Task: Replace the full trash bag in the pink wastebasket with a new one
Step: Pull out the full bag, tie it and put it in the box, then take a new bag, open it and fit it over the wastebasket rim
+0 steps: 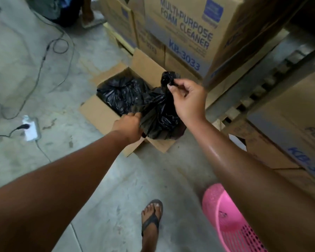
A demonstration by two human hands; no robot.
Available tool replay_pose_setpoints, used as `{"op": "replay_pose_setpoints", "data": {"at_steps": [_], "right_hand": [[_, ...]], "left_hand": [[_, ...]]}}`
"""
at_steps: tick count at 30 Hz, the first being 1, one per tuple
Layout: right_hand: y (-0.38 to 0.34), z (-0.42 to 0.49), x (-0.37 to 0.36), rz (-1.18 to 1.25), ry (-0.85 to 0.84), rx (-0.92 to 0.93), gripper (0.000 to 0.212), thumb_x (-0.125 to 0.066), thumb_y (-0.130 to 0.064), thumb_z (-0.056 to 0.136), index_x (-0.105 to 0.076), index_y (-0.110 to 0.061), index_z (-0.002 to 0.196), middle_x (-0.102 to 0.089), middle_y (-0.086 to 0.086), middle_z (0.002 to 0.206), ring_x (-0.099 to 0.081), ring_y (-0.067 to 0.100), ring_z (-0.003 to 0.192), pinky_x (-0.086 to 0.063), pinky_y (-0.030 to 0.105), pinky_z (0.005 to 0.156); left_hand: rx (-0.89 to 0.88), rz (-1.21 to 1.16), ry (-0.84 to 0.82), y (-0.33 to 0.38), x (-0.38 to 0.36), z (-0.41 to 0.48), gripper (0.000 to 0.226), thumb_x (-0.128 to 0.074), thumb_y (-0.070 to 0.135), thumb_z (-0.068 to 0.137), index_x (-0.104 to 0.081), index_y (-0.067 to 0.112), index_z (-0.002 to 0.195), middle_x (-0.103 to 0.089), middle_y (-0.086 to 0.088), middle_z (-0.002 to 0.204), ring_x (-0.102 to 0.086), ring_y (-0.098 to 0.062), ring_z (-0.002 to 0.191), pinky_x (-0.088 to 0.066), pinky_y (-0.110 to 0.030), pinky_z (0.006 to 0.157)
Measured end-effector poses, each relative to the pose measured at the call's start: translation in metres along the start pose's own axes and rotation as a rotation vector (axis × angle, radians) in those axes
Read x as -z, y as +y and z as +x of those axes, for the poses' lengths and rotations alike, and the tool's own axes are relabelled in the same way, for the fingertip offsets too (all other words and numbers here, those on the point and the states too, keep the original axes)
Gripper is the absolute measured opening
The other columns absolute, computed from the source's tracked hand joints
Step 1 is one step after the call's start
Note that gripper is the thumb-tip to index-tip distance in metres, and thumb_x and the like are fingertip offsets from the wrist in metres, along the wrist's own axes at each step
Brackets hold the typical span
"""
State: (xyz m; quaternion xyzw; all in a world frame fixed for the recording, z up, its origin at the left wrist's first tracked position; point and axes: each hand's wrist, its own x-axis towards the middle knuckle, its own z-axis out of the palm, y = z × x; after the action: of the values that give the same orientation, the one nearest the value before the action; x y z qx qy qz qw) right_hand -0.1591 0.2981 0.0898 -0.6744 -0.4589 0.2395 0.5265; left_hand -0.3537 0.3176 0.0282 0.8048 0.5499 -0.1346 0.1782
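A full black trash bag [162, 115] hangs over the near right corner of an open cardboard box [100, 117]. My right hand [186, 99] pinches the bag's knotted top [168, 79] from above. My left hand [129, 127] grips the bag's side low on the left. Another black bag [120, 93] lies inside the box. The pink wastebasket [227, 220] stands at the bottom right, partly hidden behind my right forearm, with no bag visible in the part that shows.
Stacked cardboard cartons [187, 31] on wooden pallets fill the right and back. A white power strip [30, 130] and loose cables [44, 57] lie on the concrete floor at left. My sandalled foot [151, 217] is at the bottom centre.
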Motion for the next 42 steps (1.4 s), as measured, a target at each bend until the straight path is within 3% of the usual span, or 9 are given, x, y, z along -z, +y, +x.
{"op": "replay_pose_setpoints", "data": {"at_steps": [5, 9, 13, 17, 23, 27, 35, 39, 42], "right_hand": [[0.020, 0.036, -0.082, -0.015, -0.023, -0.058, 0.016, -0.075, -0.016, 0.083, -0.074, -0.009, 0.098, -0.072, -0.003, 0.084, -0.071, 0.009, 0.078, -0.061, 0.029, 0.077], [0.036, 0.050, -0.115, -0.140, -0.219, -0.129, 0.018, -0.072, -0.011, 0.085, -0.074, -0.008, 0.103, -0.075, 0.005, 0.095, -0.071, 0.011, 0.085, -0.060, 0.033, 0.086], [0.056, 0.043, -0.109, -0.304, -0.401, -0.158, 0.031, -0.072, -0.019, 0.086, -0.069, -0.013, 0.116, -0.072, 0.007, 0.114, -0.067, 0.018, 0.105, -0.054, 0.033, 0.097], [0.089, 0.012, -0.067, -0.426, -0.492, -0.194, 0.033, -0.068, -0.023, 0.089, -0.066, -0.016, 0.121, -0.069, 0.006, 0.120, -0.064, 0.020, 0.112, -0.050, 0.028, 0.095], [0.147, -0.051, 0.034, -0.524, -0.464, -0.342, 0.030, -0.065, -0.019, 0.088, -0.067, -0.014, 0.118, -0.072, 0.011, 0.112, -0.066, 0.026, 0.107, -0.054, 0.037, 0.095], [0.180, -0.108, 0.125, -0.572, -0.382, -0.455, 0.033, -0.067, -0.020, 0.087, -0.067, -0.014, 0.120, -0.071, 0.008, 0.120, -0.065, 0.025, 0.112, -0.052, 0.038, 0.099], [0.225, -0.273, 0.345, -0.558, -0.149, -0.708, 0.031, -0.065, -0.022, 0.087, -0.070, -0.015, 0.117, -0.072, 0.005, 0.120, -0.064, 0.025, 0.114, -0.044, 0.031, 0.105], [0.239, -0.375, 0.464, -0.507, -0.044, -0.841, 0.026, -0.059, -0.027, 0.083, -0.074, -0.015, 0.102, -0.075, 0.012, 0.103, -0.069, 0.033, 0.098, -0.053, 0.036, 0.090], [0.249, -0.452, 0.542, -0.494, -0.008, -0.900, 0.026, -0.056, -0.026, 0.089, -0.073, -0.016, 0.105, -0.074, 0.013, 0.106, -0.068, 0.035, 0.098, -0.053, 0.037, 0.087]], "left_hand": [[0.017, -0.013, -0.001, -0.029, 0.011, 0.039, 0.051, -0.058, 0.034, 0.086, -0.040, 0.014, 0.129, -0.053, -0.016, 0.125, -0.051, -0.038, 0.115, -0.049, -0.047, 0.080], [0.029, -0.027, -0.011, -0.049, 0.007, 0.057, 0.056, -0.060, 0.036, 0.085, -0.040, 0.016, 0.132, -0.053, -0.015, 0.127, -0.051, -0.038, 0.117, -0.050, -0.048, 0.085], [0.020, -0.014, -0.032, -0.052, -0.004, 0.063, 0.064, -0.061, 0.036, 0.085, -0.034, 0.020, 0.140, -0.051, -0.013, 0.133, -0.049, -0.036, 0.121, -0.050, -0.050, 0.092], [-0.020, -0.004, -0.065, -0.035, -0.014, 0.057, 0.060, -0.061, 0.036, 0.085, -0.037, 0.019, 0.137, -0.051, -0.012, 0.133, -0.048, -0.035, 0.121, -0.048, -0.051, 0.094], [-0.111, 0.043, -0.159, 0.037, -0.036, 0.036, 0.060, -0.061, 0.038, 0.086, -0.037, 0.019, 0.138, -0.049, -0.012, 0.134, -0.047, -0.035, 0.123, -0.045, -0.051, 0.096], [-0.234, 0.096, -0.213, 0.120, -0.057, 0.005, 0.058, -0.057, 0.036, 0.088, -0.035, 0.016, 0.138, -0.048, -0.013, 0.136, -0.046, -0.035, 0.124, -0.044, -0.049, 0.096], [-0.515, 0.125, -0.291, 0.348, -0.135, -0.111, 0.061, -0.059, 0.040, 0.086, -0.036, 0.020, 0.139, -0.049, -0.009, 0.139, -0.047, -0.032, 0.126, -0.045, -0.048, 0.100], [-0.655, 0.206, -0.343, 0.465, -0.192, -0.189, 0.063, -0.059, 0.042, 0.085, -0.036, 0.020, 0.139, -0.049, -0.008, 0.138, -0.047, -0.032, 0.125, -0.045, -0.048, 0.100], [-0.731, 0.181, -0.379, 0.541, -0.240, -0.250, 0.055, -0.059, 0.036, 0.083, -0.042, 0.021, 0.134, -0.054, -0.009, 0.132, -0.052, -0.033, 0.120, -0.048, -0.047, 0.095]]}}
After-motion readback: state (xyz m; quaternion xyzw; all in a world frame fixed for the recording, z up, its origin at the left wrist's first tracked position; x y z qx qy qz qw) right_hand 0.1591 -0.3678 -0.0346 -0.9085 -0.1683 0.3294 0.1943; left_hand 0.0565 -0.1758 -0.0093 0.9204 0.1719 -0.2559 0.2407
